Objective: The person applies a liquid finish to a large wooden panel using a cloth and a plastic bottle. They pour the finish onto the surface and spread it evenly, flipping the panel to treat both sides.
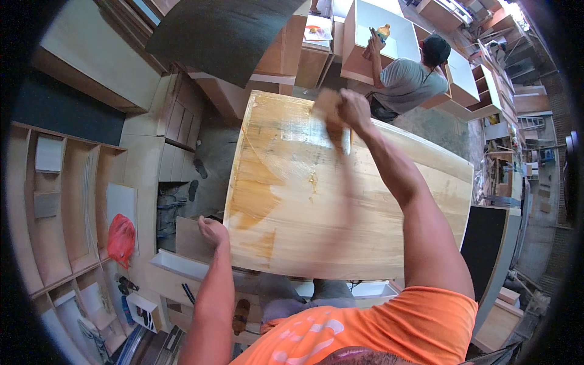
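A large pale wooden panel [371,201] lies in front of me, with wet amber glue [255,194] smeared over its left part and a shiny patch near the far edge. At the far edge, my right hand [354,111] is closed on a tan flat spreader [328,106], blurred by motion; its exact shape cannot be made out. Below that hand a small whitish object [346,141] shows, too blurred to name. Just off the panel's left edge, my left hand [213,231] hangs with loosely bent fingers and nothing visible in them.
Beyond the panel a co-worker [407,82] in a grey shirt holds a bottle [382,31] at a white-lined cabinet [359,55]. A dark curved sheet [219,36] juts in at the far left. A red plastic bag [121,240] hangs by the shelving [67,201] on the left.
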Demonstrator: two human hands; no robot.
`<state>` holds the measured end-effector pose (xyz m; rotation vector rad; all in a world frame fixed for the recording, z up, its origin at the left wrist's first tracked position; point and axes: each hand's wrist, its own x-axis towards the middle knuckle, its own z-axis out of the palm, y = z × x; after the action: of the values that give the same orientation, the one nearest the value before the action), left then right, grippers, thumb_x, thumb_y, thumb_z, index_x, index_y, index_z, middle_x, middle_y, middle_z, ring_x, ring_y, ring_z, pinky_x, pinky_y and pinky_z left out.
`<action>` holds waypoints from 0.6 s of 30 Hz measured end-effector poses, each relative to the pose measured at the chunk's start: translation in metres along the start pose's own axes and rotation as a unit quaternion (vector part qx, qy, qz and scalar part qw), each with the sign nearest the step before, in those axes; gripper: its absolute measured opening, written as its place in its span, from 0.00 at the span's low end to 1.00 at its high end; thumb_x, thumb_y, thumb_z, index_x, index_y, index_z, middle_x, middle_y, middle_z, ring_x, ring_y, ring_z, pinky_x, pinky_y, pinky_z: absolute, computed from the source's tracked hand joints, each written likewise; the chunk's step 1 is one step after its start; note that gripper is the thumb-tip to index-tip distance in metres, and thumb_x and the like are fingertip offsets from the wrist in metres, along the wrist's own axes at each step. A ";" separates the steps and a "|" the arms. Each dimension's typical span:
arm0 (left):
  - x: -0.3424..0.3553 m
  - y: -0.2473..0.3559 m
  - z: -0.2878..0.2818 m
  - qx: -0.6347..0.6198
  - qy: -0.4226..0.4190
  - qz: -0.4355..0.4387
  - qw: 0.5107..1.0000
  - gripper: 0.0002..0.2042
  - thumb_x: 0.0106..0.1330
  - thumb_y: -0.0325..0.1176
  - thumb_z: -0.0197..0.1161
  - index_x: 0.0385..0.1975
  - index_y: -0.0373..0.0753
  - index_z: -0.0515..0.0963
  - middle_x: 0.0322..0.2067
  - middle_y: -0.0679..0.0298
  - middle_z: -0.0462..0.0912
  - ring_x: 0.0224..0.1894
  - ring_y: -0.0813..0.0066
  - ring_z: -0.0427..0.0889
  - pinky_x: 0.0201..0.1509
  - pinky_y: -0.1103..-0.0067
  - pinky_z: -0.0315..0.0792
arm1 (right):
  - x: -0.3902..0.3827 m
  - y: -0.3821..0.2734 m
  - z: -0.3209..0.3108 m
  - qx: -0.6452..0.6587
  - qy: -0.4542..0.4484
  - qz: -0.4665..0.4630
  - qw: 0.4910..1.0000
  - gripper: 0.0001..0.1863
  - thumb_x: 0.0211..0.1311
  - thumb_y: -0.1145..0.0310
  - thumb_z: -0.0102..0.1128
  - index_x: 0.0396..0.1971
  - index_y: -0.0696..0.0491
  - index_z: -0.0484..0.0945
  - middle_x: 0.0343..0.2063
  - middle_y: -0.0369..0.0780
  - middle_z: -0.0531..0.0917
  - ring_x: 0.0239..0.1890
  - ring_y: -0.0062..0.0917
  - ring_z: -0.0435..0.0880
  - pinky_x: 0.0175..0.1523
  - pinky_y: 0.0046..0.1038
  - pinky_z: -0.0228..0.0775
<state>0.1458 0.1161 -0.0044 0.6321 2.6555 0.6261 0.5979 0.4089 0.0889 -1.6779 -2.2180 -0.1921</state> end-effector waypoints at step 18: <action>0.003 -0.019 -0.002 0.080 0.088 0.008 0.993 0.21 0.71 0.37 0.38 0.58 0.36 0.70 0.57 0.50 0.75 0.57 0.51 0.75 0.60 0.62 0.69 | -0.070 0.082 -0.074 -0.009 -0.056 0.091 0.994 0.08 0.51 0.70 0.60 0.31 0.55 0.78 0.30 0.51 0.83 0.37 0.47 0.83 0.42 0.44 0.76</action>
<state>0.1355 0.1012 -0.0124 0.6719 2.8906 0.4969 0.7068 0.3461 0.1242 -1.9323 -2.1315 -0.0742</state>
